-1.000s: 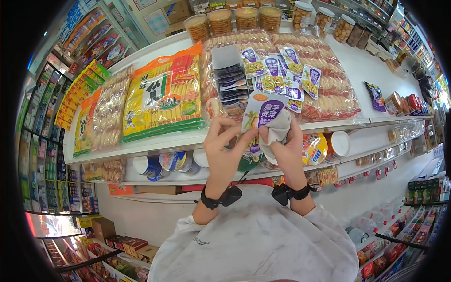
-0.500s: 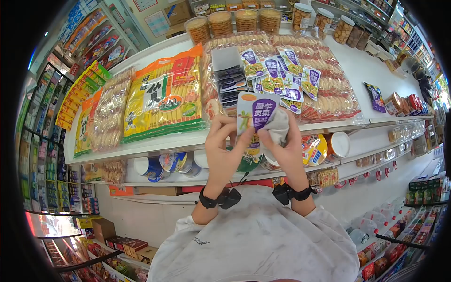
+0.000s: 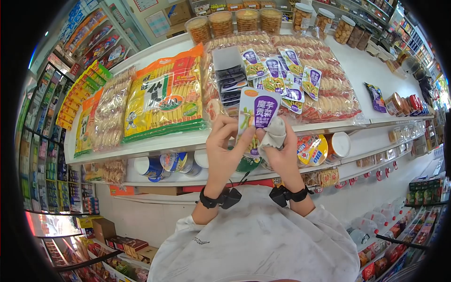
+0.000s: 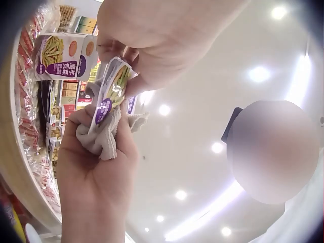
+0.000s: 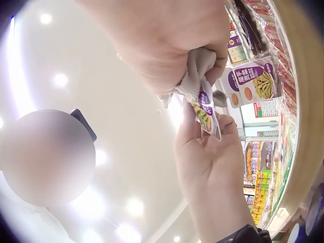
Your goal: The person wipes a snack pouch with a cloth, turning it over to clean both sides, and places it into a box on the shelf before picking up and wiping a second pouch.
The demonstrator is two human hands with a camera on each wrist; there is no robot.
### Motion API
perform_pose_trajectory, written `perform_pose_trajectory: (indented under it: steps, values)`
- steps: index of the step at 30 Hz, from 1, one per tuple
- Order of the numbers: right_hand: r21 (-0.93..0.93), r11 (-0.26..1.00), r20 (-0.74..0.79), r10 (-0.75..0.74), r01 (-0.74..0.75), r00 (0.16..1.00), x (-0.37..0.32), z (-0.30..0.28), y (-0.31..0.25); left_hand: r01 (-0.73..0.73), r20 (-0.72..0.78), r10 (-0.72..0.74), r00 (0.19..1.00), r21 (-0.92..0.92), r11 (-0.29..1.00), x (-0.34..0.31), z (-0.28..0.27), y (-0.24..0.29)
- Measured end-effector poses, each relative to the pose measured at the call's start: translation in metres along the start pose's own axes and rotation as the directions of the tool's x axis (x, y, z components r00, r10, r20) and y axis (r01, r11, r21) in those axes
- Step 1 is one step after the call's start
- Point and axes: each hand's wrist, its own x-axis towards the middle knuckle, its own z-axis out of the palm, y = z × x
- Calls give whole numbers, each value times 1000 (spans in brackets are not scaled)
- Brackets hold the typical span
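In the head view, my left hand pinches a white and purple snack packet by its lower left side, thumb on the front. My right hand grips a crumpled grey cloth against the packet's lower right edge. Seen from the left wrist, the cloth wraps round one end of the packet, while the left fingers hold the other end. Behind the packet stands an open display box with dark pouches inside. Several similar packets lie in a loose pile to its right.
Large bags of wrapped crackers lie under the pile. A yellow snack bag lies to the left on the white shelf. Biscuit tubs line the back; instant noodle cups stand on the tier below, near my forearms.
The packet has shifted slightly, first left and then a little up. My right hand and the cloth have moved down along its right edge. The left hand keeps its pinch.
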Motion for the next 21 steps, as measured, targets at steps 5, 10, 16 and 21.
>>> perform_pose_trajectory:
  steps: [5,10,16,21]
  values:
    - [71,997,-126,11,-2,992,2,2,-9,27,-15,-30,999,-165,986,-3,6,-5]
    - [219,963,-34,170,-159,985,-5,4,-13,-87,-160,91,983,32,996,-5,-1,-7]
    - [37,982,95,180,-185,979,-2,-5,2,-54,-154,56,987,17,998,-8,0,-5]
    - [38,999,41,31,-33,999,-4,-16,1,-45,-125,39,991,-49,998,-8,0,-1]
